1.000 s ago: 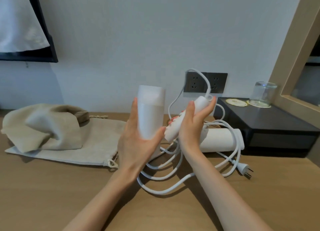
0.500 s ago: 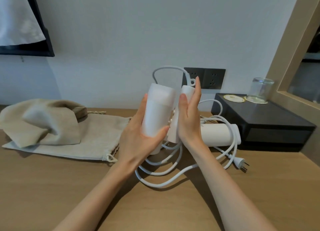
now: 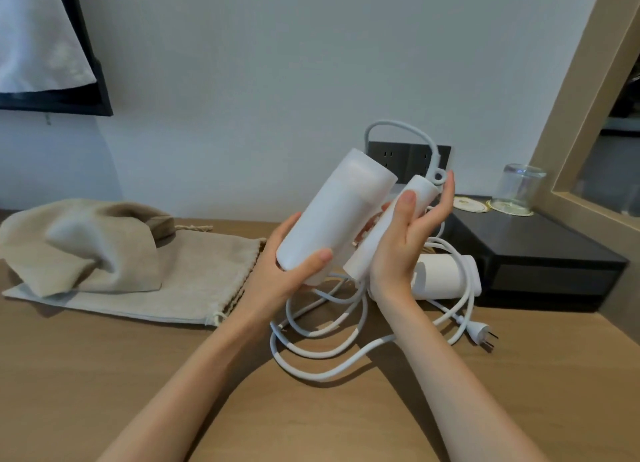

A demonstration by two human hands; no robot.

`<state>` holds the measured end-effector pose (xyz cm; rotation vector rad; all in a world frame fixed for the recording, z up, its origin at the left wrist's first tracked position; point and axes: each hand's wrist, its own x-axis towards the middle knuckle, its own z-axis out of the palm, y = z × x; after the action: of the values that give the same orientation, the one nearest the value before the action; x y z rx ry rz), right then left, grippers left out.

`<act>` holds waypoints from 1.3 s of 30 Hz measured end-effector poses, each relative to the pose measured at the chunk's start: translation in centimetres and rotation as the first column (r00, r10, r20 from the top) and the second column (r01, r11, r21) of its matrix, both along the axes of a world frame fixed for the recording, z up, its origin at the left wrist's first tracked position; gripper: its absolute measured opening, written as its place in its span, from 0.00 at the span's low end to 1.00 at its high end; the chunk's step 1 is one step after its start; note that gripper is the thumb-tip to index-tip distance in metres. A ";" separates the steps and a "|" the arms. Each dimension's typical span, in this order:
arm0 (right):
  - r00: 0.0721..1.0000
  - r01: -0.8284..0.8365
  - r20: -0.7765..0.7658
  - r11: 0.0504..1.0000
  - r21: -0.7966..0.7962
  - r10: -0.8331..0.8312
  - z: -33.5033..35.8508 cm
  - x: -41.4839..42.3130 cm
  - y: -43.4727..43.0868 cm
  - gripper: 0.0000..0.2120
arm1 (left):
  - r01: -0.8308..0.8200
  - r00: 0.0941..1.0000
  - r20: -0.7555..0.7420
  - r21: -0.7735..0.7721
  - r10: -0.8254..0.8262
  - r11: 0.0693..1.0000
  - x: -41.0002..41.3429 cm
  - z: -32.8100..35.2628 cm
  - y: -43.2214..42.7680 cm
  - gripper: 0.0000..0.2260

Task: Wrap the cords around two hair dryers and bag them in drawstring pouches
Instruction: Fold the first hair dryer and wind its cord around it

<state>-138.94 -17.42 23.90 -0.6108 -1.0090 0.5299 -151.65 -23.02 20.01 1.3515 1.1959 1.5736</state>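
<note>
Head view: the white cylindrical plastic hair dryer (image 3: 339,216) is held above the wooden table (image 3: 104,375). The left hand (image 3: 277,281) is clasped round its barrel. The right hand (image 3: 401,254) pinches its handle (image 3: 363,254), splayed a second ago, now folded against the barrel. Its white cord (image 3: 323,375) lies loose; wrapping can begin.

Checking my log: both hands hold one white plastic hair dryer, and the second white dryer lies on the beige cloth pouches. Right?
Not quite. In the head view the left hand and right hand do hold one white plastic hair dryer, but the second white dryer lies on the wooden desk beside the black box, apart from the beige cloth pouches.
</note>
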 end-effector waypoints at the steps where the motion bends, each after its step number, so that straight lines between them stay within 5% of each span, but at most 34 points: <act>1: 0.999 -0.036 0.003 0.999 -0.003 0.036 0.0 0.0 0.0 0.21 | 0.038 0.994 0.103 -0.018 -0.036 0.999 0.1 0.0 0.0 0.32; 8: 0.910 -0.381 0.123 0.915 -0.130 0.396 -0.4 0.0 0.2 0.23 | -0.073 0.895 0.444 0.050 0.043 0.996 -2.5 0.8 0.2 0.29; 11: 0.897 -0.367 0.206 0.919 -0.146 0.391 -0.5 0.1 0.2 0.22 | -0.092 0.883 0.467 0.060 0.054 0.994 -3.4 1.0 0.2 0.29; 16: 0.958 -0.241 0.123 0.959 -0.147 0.259 -0.2 1.7 1.1 0.09 | -0.099 0.854 0.517 0.049 0.060 0.994 -4.2 1.2 0.3 0.26; 19: 0.934 -0.167 0.300 0.979 -0.116 0.195 -0.3 2.8 1.7 0.13 | -0.032 0.832 0.555 0.051 -0.002 0.998 -4.6 1.1 0.2 0.29; 24: 0.740 -0.237 0.636 0.970 -0.061 0.221 1.0 4.9 1.5 0.20 | -0.052 0.791 0.612 0.078 -0.007 0.996 -4.8 1.3 0.0 0.21; 27: 0.555 -0.130 0.831 0.990 0.050 0.031 2.1 5.5 1.2 0.19 | -0.083 0.822 0.569 0.108 0.007 0.991 -5.0 1.6 -0.5 0.22; 34: 0.245 -0.090 0.934 0.953 0.291 -0.262 7.0 4.8 -1.4 0.14 | 0.054 0.934 0.350 0.067 -0.074 0.996 -4.9 1.9 -1.4 0.27; 39: 0.158 -0.195 0.983 0.973 0.127 -0.096 10.0 2.6 -2.3 0.13 | 0.199 0.963 0.177 0.037 -0.202 0.979 -3.9 1.5 -1.7 0.27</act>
<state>-136.39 -19.74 33.92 -0.7075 -2.3871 -0.0667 -155.52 -24.70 21.55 1.2702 0.9076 1.5285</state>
